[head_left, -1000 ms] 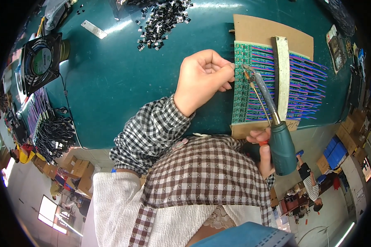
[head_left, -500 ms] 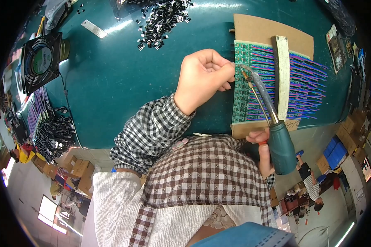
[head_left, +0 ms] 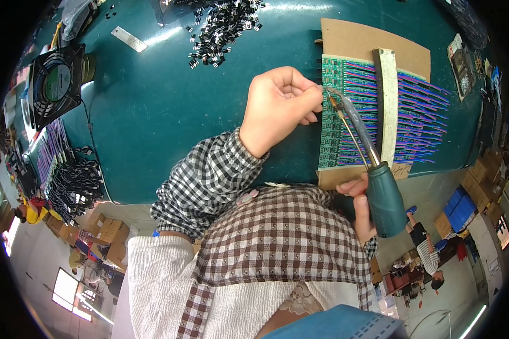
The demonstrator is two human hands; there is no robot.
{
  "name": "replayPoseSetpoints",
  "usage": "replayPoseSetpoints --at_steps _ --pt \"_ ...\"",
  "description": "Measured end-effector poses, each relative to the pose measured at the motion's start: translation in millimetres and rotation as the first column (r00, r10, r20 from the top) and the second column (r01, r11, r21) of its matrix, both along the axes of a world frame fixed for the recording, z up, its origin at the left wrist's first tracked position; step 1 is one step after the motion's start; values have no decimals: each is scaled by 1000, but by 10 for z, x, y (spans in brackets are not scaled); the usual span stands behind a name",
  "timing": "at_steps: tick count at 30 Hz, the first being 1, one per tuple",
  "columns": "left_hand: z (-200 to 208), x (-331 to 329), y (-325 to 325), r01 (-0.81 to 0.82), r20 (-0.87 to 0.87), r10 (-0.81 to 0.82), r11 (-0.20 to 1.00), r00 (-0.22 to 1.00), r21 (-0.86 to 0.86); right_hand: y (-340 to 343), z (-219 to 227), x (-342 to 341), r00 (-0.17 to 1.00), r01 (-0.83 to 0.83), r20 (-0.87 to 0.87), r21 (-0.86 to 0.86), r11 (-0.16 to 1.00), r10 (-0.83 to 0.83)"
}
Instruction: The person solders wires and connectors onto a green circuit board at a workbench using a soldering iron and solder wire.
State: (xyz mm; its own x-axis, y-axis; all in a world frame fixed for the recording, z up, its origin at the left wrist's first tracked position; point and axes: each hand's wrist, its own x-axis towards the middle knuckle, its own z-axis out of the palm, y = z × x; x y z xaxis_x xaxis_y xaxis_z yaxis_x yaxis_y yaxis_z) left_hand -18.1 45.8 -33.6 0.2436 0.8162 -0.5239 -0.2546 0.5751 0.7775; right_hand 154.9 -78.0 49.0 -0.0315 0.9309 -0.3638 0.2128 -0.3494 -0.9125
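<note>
My right hand point(head_left: 359, 204) is wrapped round the green handle of a soldering iron point(head_left: 389, 200). A thin metal tube runs beside the iron's shaft up to its tip, which rests at the upper left part of a panel of small green circuit boards point(head_left: 332, 130). Rows of blue and pinkish wires point(head_left: 421, 121) extend to the right from the boards. At the panel's left edge, next to the iron's tip, my left hand point(head_left: 283, 101) is closed in a pinch. Whatever its fingertips hold is too small to make out.
A pale bar point(head_left: 387, 107) lies across the wires, over a cardboard sheet point(head_left: 373, 39). Small black components point(head_left: 220, 31) are heaped at the back. A fan point(head_left: 56, 85) stands at the left, with bundled wired parts point(head_left: 68, 181) nearer. A metal strip point(head_left: 129, 39) lies behind.
The soldering iron has shifted slightly left and up, its tip moving closer to my left fingertips. My left hand has barely moved.
</note>
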Motion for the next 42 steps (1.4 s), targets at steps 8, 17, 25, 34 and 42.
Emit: replayPoseSetpoints --at_steps 8,17,25,34,42 --pt "4 11 4 -2 -1 2 1000 1000 -9 18 8 1 999 -15 52 -28 1000 16" --pt "11 -1 0 -10 -10 10 1000 1000 -3 32 61 -46 999 23 46 -77 997 -19" --pt "6 3 -1 -7 0 7 1000 1000 -10 15 51 26 982 -114 142 -63 991 122" --pt "9 1 4 -12 -8 12 1000 1000 -6 -23 10 -38 995 66 80 -96 993 -59" --pt "6 4 9 -12 -9 12 1000 1000 -11 23 70 104 953 -241 196 20 970 233"
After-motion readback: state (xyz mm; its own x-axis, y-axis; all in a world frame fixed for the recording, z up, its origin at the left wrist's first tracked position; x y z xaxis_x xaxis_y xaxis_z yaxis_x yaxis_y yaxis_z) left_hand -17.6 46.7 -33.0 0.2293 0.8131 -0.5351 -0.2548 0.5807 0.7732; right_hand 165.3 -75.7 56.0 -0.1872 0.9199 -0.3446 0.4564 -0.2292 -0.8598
